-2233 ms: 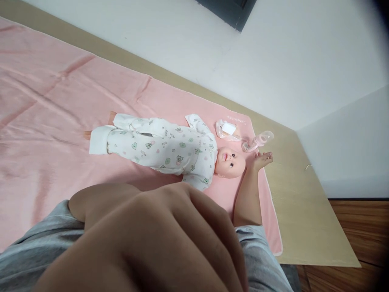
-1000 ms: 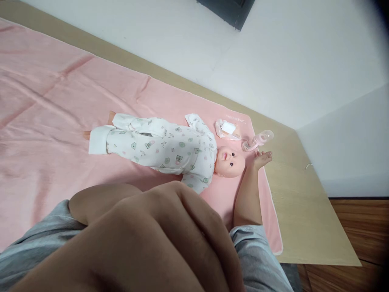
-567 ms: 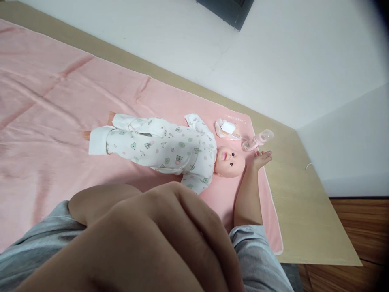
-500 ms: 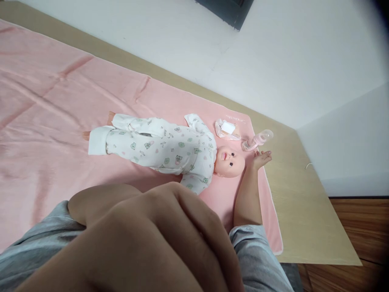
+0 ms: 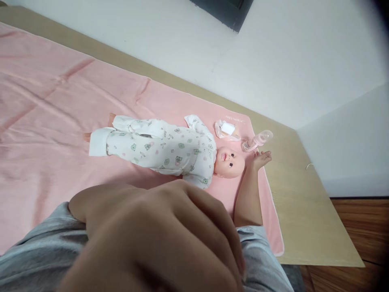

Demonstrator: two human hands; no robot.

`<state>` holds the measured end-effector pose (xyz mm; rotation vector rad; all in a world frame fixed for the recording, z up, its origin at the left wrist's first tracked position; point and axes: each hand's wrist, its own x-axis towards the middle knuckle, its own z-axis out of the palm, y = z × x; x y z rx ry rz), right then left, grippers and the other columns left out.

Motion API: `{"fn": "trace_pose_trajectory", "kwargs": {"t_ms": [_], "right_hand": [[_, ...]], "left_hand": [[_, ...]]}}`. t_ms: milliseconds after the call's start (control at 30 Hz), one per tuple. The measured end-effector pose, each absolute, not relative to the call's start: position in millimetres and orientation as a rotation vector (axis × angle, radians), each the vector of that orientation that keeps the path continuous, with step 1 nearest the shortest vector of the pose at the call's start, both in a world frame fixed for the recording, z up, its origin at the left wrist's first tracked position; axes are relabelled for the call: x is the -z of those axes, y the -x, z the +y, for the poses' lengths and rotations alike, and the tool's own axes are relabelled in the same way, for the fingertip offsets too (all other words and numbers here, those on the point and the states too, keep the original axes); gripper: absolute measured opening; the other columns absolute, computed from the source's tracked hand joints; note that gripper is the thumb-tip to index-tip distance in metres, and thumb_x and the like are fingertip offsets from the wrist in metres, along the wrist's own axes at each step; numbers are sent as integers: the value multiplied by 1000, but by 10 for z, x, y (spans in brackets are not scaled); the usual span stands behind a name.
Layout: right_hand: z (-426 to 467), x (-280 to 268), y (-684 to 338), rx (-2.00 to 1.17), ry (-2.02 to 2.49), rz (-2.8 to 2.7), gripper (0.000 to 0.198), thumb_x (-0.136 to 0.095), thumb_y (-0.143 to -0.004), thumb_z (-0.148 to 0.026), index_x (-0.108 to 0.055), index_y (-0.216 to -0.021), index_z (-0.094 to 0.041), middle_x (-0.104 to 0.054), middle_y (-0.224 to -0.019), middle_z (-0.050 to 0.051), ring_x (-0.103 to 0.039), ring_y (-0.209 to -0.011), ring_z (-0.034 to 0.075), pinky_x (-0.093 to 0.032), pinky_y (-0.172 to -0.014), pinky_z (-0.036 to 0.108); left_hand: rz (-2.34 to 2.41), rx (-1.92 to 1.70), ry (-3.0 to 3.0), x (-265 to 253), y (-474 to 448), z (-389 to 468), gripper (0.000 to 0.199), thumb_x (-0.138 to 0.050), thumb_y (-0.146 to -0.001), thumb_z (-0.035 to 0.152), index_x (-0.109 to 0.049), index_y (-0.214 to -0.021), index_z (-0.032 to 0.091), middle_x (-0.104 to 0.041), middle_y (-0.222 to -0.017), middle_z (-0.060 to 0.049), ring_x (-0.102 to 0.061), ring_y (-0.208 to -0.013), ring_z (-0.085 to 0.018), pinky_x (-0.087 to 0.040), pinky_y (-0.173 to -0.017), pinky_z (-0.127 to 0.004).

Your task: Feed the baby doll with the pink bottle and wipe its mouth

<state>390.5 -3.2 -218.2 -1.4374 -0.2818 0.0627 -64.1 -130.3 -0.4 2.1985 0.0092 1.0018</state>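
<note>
Close to the camera, my left hand [image 5: 182,227] shows its back, blurred, with the fingers curled together. Its fingertips and anything in them are hidden. My right hand [image 5: 263,159] lies palm up at the blanket's right edge, fingers apart and holding nothing. Just beyond it is a baby bottle [image 5: 257,140] with a clear cap, lying on its side; I cannot tell whether they touch. A baby doll [image 5: 173,148] in a white patterned outfit lies on its back, head to the right near my right forearm. A small clear packet [image 5: 227,129] with a white label rests above the head.
A pink blanket [image 5: 69,101], creased at the left, covers much of the pale board tabletop [image 5: 304,207]. A white wall [image 5: 273,65] with a dark frame [image 5: 231,14] rises behind. Brown wooden flooring [image 5: 361,227] shows beyond the right edge.
My left hand has shifted slightly to the right and turned a little, its fingers still curled. My right hand, the doll, the bottle and the packet have stayed in place.
</note>
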Motion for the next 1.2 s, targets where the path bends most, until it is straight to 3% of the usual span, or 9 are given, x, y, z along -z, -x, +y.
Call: {"fn": "trace_pose_trajectory", "kwargs": {"t_ms": [67,200,400,533,667,800,1000,1200], "right_hand": [[-50,2137,-3862,-71,1453,-281,26,-25,-99,-46,-35,-109,-24,-48,-113,7,-64,-96,14,-54,-99,40],[-67,2069,-3798,-84,1442,-271,24,-25,-100,-43,-35,-109,-24,-49,-112,6,-64,-93,13,-54,-99,39],[-64,2016,-3754,-99,1441,-250,25,-25,-99,-43,-35,-109,-22,-49,-118,9,-64,-97,13,-54,-98,35],[-70,2014,-3755,-103,1489,-264,29,-23,-99,-44,-35,-113,-21,-47,-124,12,-64,-102,14,-54,-100,36],[-71,2034,-3779,-106,1508,-280,34,-22,-99,-47,-35,-117,-21,-46,-125,12,-64,-106,15,-53,-102,38],[-71,2023,-3771,-116,1534,-290,37,-20,-100,-48,-35,-121,-20,-46,-125,12,-64,-110,15,-53,-102,37],[-73,1978,-3712,-115,1457,-235,25,-26,-100,-40,-39,-113,-22,-51,-117,9,-65,-103,14,-53,-104,40],[-49,2070,-3799,-102,1510,-309,32,-21,-97,-47,-36,-111,-22,-46,-115,8,-62,-105,15,-52,-101,38]], "left_hand": [[-61,-938,-2079,-74,544,-1266,35,-46,-95,14,-56,-62,19,-68,-62,8,-67,-60,0,-54,-78,-5],[-179,-696,-2192,-122,464,-1184,16,-59,-89,11,-64,-76,20,-73,-75,7,-68,-70,-5,-56,-80,-13],[-473,-638,-2572,-17,425,-1103,20,-74,-79,18,-59,-66,20,-68,-85,3,-60,-80,-13,-55,-73,-28],[-585,-573,-2655,-8,396,-1022,17,-68,-85,18,-61,-69,21,-64,-83,1,-54,-75,-14,-54,-72,-29],[-544,-605,-2709,-28,379,-1018,22,-62,-90,19,-62,-68,22,-69,-88,0,-58,-82,-14,-55,-73,-29],[-526,-647,-2726,-30,367,-1033,24,-63,-89,19,-61,-65,22,-71,-91,0,-61,-87,-14,-55,-74,-28],[-536,-585,-2752,-20,366,-1037,25,-60,-89,15,-60,-65,21,-71,-94,0,-60,-86,-14,-54,-74,-27],[-558,-510,-2777,12,385,-1052,24,-59,-87,10,-60,-65,20,-68,-87,-1,-61,-82,-14,-54,-67,-27]]}}
